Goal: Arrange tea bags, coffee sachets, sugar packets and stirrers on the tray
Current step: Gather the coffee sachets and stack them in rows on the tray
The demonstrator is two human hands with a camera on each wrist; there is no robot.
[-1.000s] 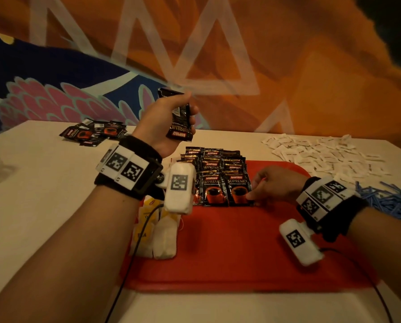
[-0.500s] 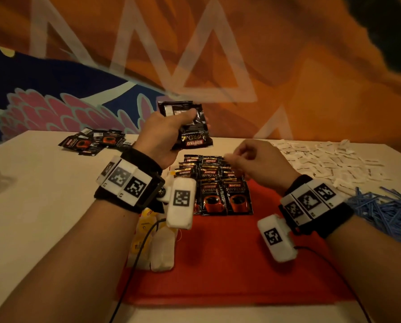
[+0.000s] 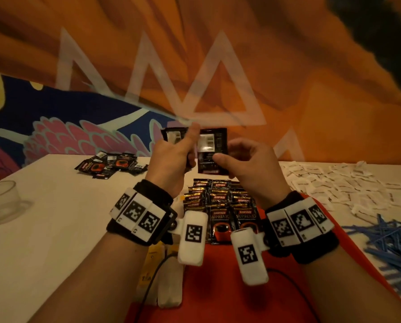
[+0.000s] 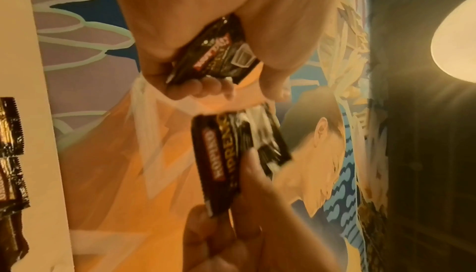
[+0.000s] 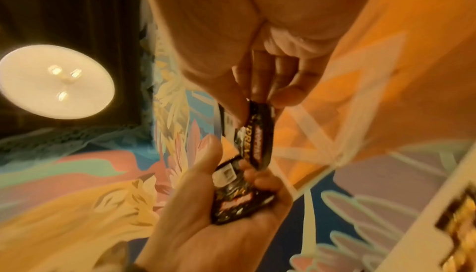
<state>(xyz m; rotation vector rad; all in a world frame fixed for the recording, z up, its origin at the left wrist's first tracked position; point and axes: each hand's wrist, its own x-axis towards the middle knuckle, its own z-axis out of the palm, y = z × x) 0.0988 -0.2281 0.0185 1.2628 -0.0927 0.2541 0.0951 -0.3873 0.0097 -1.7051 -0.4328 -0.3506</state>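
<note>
Hands are raised together above the far end of the red tray point(image 3: 229, 297), each gripping coffee. The left hand point(image 3: 171, 159) has its fingers curled round a small bundle of black coffee sachets point(image 3: 175, 136), with the forefinger stretched up across their backs. The right hand point(image 3: 248, 164) pinches a single sachet point(image 3: 212, 150) between thumb and fingers, just beside the bundle and almost touching it. The single sachet stands upright with its white printed back toward the head camera; the right wrist view shows its front lettering, blurred, with the thumb and fingertips point(image 5: 257, 84) closed on its edge. In the left wrist view the same sachet point(image 4: 231, 154) hangs just beyond the left palm.

Below the hands, rows of coffee sachets point(image 3: 220, 206) lie overlapped on the tray, fronts up. Tea bags point(image 3: 169, 283) lie at the tray's left edge, partly hidden by the left wrist band. A loose pile of more coffee sachets point(image 3: 110, 165) sits on the table point(image 3: 62, 229) at the far left, well apart from the tray. White sugar packets point(image 3: 339, 183) are spread over the table to the right, and blue stirrers point(image 3: 390, 248) lie heaped nearer on that side. A clear glass bowl point(image 3: 1, 201) stands at the left edge.
</note>
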